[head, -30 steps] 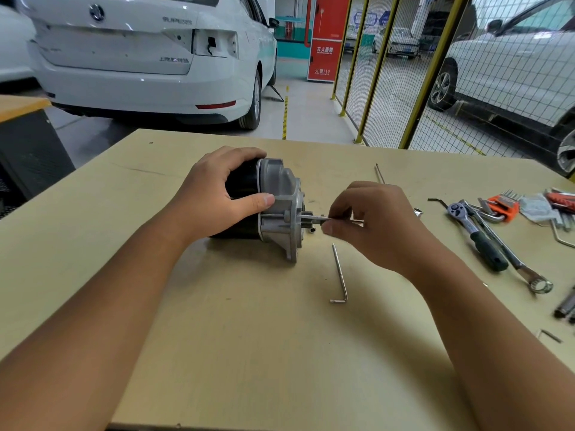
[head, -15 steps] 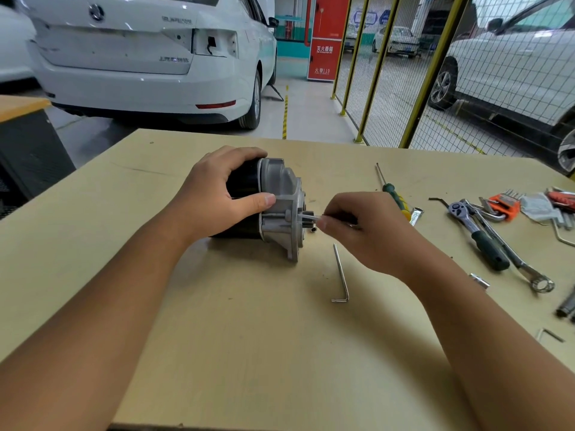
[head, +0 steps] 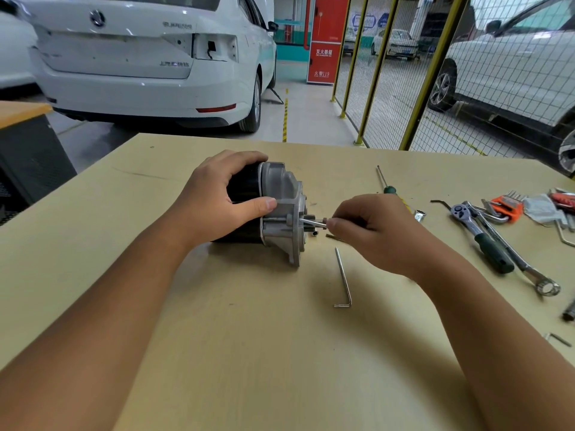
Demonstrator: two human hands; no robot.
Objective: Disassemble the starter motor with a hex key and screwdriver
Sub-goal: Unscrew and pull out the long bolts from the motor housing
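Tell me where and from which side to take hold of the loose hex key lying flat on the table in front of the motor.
Take the hex key by its long straight shank, from above, pinching across it near the middle. It lies flat on the table, short bent leg at the near end, with bare table on both sides. Probably the right hand is nearer, but it is pinching a bolt at the starter motor.

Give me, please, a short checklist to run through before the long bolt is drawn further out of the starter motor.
1. Left hand grips the starter motor: ok.
2. Right hand pinches the bolt: ok.
3. Motor rests on the table: ok.
4. Bolt fully unthreaded: cannot tell.
5. Spare hex key lies apart from the motor: ok.
6. Screwdriver within reach: ok.
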